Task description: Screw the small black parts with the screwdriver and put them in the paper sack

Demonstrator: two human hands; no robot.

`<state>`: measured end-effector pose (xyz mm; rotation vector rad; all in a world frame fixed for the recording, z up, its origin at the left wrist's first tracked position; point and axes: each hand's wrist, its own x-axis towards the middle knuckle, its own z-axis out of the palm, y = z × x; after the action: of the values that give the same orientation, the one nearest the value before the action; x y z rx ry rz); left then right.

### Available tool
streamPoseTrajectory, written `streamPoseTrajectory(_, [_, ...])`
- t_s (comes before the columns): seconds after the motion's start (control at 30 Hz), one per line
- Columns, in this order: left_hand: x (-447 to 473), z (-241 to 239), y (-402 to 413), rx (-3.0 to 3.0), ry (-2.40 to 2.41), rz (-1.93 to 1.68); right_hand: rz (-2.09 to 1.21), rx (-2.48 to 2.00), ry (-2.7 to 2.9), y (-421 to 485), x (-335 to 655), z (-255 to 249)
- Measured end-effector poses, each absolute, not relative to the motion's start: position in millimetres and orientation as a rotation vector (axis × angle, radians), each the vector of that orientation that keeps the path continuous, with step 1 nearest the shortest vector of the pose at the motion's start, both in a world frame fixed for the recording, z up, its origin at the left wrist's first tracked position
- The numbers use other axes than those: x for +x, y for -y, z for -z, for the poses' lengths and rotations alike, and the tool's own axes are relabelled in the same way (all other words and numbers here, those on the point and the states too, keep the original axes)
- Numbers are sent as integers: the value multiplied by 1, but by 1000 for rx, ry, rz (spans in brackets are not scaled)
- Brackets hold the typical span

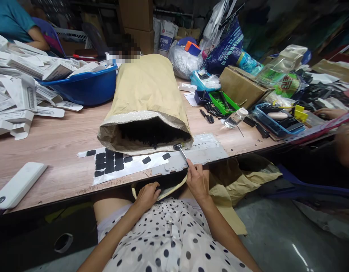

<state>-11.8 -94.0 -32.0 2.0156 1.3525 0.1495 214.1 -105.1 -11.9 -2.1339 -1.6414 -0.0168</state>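
Observation:
My right hand (198, 180) pinches the silver handle of a small razor-like tool (183, 154), whose dark crosswise head rests near the lower right lip of a paper sack (147, 85). This tan sack lies on the table with its mouth facing me, and many dark pieces fill its shadowed inside. My left hand (147, 196) is low over my lap, fingers curled, beside the rim of a second paper sack (174, 189) below the table edge. What those fingers hold, if anything, is hidden. Under the first sack's mouth lies a white sheet of black rounded stickers (115, 163).
A blue basin (84, 88) and heaped white boxes (28, 92) fill the left. A white power bank-like device (18, 185) lies nearer. Rightward are a green tray (222, 102), a clear bottle (236, 118), and a cardboard box (241, 87). Other people sit at both sides.

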Motion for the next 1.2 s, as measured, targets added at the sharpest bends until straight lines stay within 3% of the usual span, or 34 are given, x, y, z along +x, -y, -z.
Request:
streamPoseTrajectory(0.1, [-8,23,88,1994,-1431,-106,-2,-2098,1631,105,216,15])
streamPoseTrajectory(0.27, [4,-21,62,1895,-1203,-324,-26,-2042,1627,105,217,22])
streamPoseTrajectory(0.43, [21,-46,-15,1944,-1730,-726,-20,-2073,1618,104,214,22])
streamPoseTrajectory(0.63, [32,-38,-63,1927,-1930,-422,10,-2075,1620,104,213,22])
streamPoseTrajectory(0.83, [13,-21,-35,1691,-1622,-917,-32,-2081,1584,103,210,21])
streamPoseTrajectory(1.2, [1,5,0,1982,-1513,-837,-441,-1709,1391,113,220,17])
